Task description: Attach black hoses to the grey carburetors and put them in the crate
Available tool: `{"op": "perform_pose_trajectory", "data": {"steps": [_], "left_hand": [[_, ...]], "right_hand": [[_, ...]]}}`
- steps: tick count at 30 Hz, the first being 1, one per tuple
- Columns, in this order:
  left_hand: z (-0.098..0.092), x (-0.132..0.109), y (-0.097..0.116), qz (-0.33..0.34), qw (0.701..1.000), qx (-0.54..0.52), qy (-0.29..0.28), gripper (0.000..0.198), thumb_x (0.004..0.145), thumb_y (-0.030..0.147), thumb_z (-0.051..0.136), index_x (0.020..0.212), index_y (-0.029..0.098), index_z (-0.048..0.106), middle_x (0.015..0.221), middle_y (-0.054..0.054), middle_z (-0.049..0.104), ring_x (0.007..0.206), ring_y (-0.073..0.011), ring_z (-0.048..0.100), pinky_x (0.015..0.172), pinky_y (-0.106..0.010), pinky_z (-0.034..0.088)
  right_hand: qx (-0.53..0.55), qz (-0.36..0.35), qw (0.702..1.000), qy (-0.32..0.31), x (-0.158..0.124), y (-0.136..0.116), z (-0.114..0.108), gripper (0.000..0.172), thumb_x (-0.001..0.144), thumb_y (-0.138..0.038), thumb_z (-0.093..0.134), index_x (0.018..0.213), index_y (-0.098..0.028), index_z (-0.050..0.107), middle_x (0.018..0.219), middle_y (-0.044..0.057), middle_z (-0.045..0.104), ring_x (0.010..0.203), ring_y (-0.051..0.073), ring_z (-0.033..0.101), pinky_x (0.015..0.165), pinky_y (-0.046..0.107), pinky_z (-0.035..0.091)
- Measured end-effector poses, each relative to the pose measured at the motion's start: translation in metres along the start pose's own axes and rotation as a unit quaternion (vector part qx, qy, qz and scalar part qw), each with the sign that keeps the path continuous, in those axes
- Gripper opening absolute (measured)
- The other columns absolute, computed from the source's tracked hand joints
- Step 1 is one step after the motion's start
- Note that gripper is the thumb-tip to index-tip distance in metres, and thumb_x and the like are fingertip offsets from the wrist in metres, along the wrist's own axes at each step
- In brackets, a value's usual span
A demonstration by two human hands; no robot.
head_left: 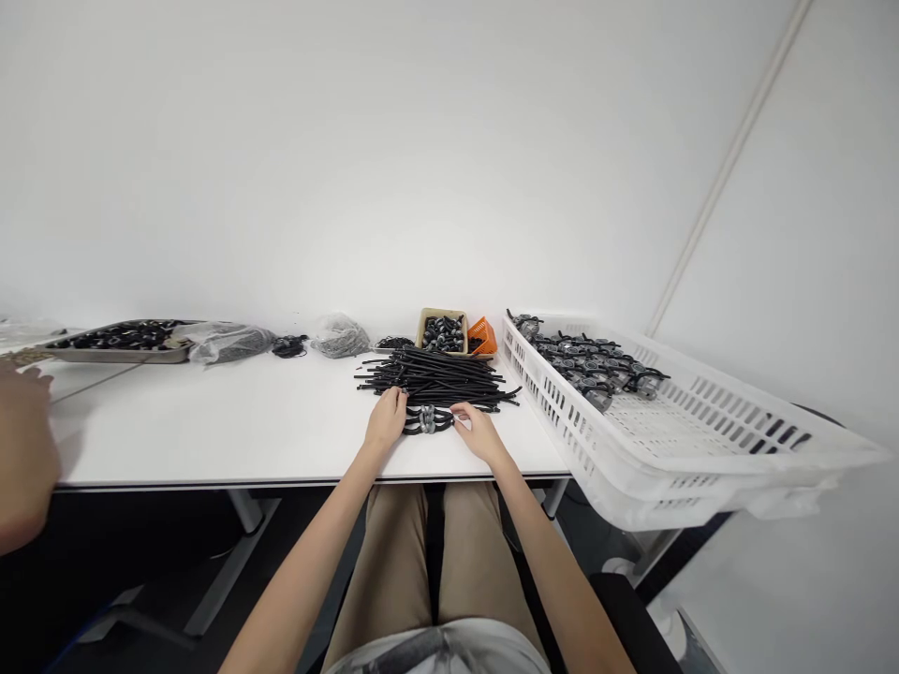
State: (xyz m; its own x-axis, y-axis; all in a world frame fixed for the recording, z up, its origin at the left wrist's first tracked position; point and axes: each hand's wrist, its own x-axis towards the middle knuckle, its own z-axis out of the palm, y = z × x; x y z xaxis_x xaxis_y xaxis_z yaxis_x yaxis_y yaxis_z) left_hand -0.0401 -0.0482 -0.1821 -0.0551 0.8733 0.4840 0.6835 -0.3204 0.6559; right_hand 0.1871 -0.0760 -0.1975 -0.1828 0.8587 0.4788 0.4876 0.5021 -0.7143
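In front of me, a black corded piece with grey parts at its middle [427, 419] lies at the front of the white table [245, 426]. My left hand [388, 417] pinches its left end, beside the pile of black cords. At its right end, my right hand [476, 431] has thumb and fingertips closed on the black cord. Right behind both hands is the heap of loose black cords [439, 374].
A large white crate [674, 449] with finished-looking pieces stands at the right. Behind the cords are a tan tray [422, 329] and an orange basket [484, 332]. Plastic bags [235, 344] and a metal tray [119, 356] sit left. Another person's hand [24, 449] is at far left.
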Motion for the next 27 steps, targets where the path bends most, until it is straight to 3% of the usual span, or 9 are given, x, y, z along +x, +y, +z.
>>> {"op": "perform_pose_trajectory", "data": {"steps": [27], "left_hand": [[0.0,0.0,-0.0002,0.001,1.0,-0.018,0.002,0.028,0.097,0.036,0.03,0.082,0.022,0.05,0.101,-0.01,0.066,0.101,-0.0247,0.061,0.089,-0.038,0.045]], "right_hand": [[-0.005,0.011,1.0,-0.002,0.0006,-0.0038,-0.001,0.03,0.081,-0.016,0.052,0.108,-0.021,0.062,0.112,0.005,0.069,0.096,0.019,0.064,0.091,0.037,0.049]]}}
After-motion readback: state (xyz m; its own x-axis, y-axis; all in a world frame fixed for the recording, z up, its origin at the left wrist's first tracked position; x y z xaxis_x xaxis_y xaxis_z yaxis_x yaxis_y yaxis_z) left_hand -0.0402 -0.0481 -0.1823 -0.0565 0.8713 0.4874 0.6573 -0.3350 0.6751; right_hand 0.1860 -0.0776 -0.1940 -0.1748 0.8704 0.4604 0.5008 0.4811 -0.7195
